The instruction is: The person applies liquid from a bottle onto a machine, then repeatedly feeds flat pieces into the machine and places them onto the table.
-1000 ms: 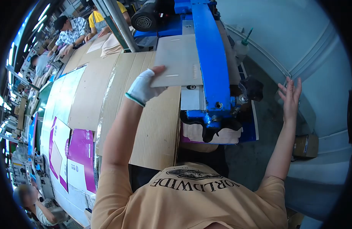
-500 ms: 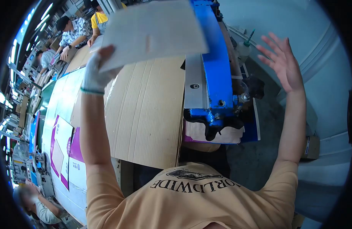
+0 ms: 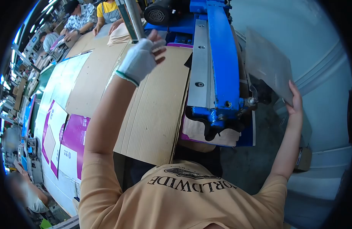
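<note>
My left hand [image 3: 141, 58], in a white glove that leaves fingertips bare, is raised over the cardboard left of the blue machine [image 3: 224, 57]. Its fingers are apart and hold nothing. At the right, my right hand [image 3: 295, 100] is bare and grips the lower edge of a translucent sheet [image 3: 268, 63]. That sheet is tilted in the air to the right of the machine's blue arm, beside a black knob [image 3: 262, 92]. The machine's metal bar [image 3: 199, 72] shows uncovered.
Brown cardboard [image 3: 151, 110] covers the table beside the machine. Purple and white printed sheets [image 3: 75, 131] lie farther left. Light pieces [image 3: 211, 129] are stacked beneath the machine's front. Several co-workers sit at the upper left, another person at the lower left. A box [image 3: 303, 159] stands low right.
The translucent sheet went from my left hand, over the cardboard, to my right hand on the machine's other side. My left hand let go and its fingers spread; my right hand closed on the sheet.
</note>
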Demonstrator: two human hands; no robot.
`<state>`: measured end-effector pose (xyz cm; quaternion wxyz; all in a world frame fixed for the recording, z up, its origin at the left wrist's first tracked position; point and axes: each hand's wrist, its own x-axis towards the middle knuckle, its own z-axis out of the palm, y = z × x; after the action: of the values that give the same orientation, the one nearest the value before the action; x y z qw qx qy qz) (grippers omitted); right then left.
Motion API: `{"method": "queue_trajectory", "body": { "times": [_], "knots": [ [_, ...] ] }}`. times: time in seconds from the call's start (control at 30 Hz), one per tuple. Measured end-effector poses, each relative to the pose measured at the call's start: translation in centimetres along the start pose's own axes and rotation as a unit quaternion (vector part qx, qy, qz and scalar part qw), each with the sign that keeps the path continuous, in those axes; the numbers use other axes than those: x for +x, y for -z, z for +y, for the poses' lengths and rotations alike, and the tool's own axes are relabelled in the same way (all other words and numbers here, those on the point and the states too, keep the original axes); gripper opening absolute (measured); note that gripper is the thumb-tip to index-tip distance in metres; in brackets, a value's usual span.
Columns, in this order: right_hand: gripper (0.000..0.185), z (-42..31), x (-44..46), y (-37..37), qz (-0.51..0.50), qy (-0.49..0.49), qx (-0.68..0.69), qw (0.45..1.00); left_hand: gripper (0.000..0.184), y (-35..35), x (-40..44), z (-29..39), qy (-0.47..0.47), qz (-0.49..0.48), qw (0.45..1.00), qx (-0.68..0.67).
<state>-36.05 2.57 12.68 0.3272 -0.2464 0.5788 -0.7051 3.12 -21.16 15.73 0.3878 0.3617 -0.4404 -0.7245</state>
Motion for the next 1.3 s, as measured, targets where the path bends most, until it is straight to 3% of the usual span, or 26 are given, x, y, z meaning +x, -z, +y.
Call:
{"method": "queue_trajectory", "body": {
  "times": [0.17,0.2,0.3,0.4,0.47,0.57,0.77,0.9,0.93,0.97,1.0,1.03,1.07,1.13,1.17,1.23,1.3],
  "knots": [
    [0.039,3.1,0.8,-2.2,-0.044,-0.043,-0.002,0.998,0.021,0.2,1.0,-4.1,0.103,-0.023,0.994,-0.026],
    [0.04,3.2,0.5,-3.5,-0.07,-0.016,-0.026,0.997,0.022,-0.1,1.1,-4.6,0.115,-0.031,0.993,-0.025],
    [0.058,1.3,-1.7,-7.2,-0.072,-0.104,-0.028,0.992,0.025,-0.8,2.0,-5.7,0.154,-0.068,0.985,-0.031],
    [0.073,1.7,-1.9,-8.1,-0.026,-0.026,-0.105,0.994,0.03,-2.0,2.2,-5.6,0.181,-0.067,0.979,-0.062],
    [0.077,2.0,-1.4,-6.1,-0.031,-0.019,-0.043,0.998,0.031,-2.2,3.1,-5.6,0.203,-0.05,0.975,-0.074],
    [0.073,3.5,-0.7,-0.8,-0.059,-0.004,0.029,0.998,0.03,-1.4,2.8,-5.3,0.182,-0.165,0.965,-0.089],
    [0.061,5.2,-3.7,4.6,0.048,-0.009,0.02,0.999,0.022,1.0,1.0,-2.4,0.139,-0.037,0.989,-0.035],
    [0.064,5.3,-4.1,4.7,0.082,0.001,-0.004,0.997,0.021,5.1,1.7,-0.8,0.046,-0.084,0.994,0.043],
    [0.064,5.1,-4.0,4.4,0.091,0.018,-0.024,0.995,0.02,5.3,2.1,-0.3,0.079,-0.053,0.994,-0.05],
    [0.064,5.1,-4.1,4.1,0.102,0.035,-0.044,0.993,0.02,6.0,2.1,0.8,0.04,-0.079,0.996,-0.02],
    [0.064,5.4,-3.3,4.7,0.11,0.111,-0.122,0.98,0.02,6.4,1.6,2.4,-0.035,-0.074,0.981,0.178],
    [0.064,5.9,-2.0,5.7,0.118,0.186,-0.199,0.955,0.02,6.5,0.5,4.7,-0.108,-0.066,0.922,0.367],
    [0.064,6.2,-1.1,6.4,0.123,0.259,-0.274,0.918,0.02,6.6,-0.7,6.9,-0.177,-0.055,0.821,0.539],
    [0.064,5.6,-2.0,4.1,0.152,0.335,-0.352,0.86,0.018,7.4,-3.0,9.7,-0.22,0.029,0.806,0.549],
    [0.064,5.4,-2.6,2.9,0.166,0.372,-0.388,0.827,0.017,8.2,-4.1,10.4,-0.194,0.097,0.895,0.389],
    [0.064,6.0,-3.3,2.1,0.158,0.395,-0.426,0.799,0.016,11.1,-7.0,9.8,-0.399,0.123,0.737,0.532],
    [0.065,6.9,-3.7,2.2,0.158,0.399,-0.45,0.783,0.012,13.5,-10.6,8.3,-0.485,0.142,0.515,0.693]
  ]
}}
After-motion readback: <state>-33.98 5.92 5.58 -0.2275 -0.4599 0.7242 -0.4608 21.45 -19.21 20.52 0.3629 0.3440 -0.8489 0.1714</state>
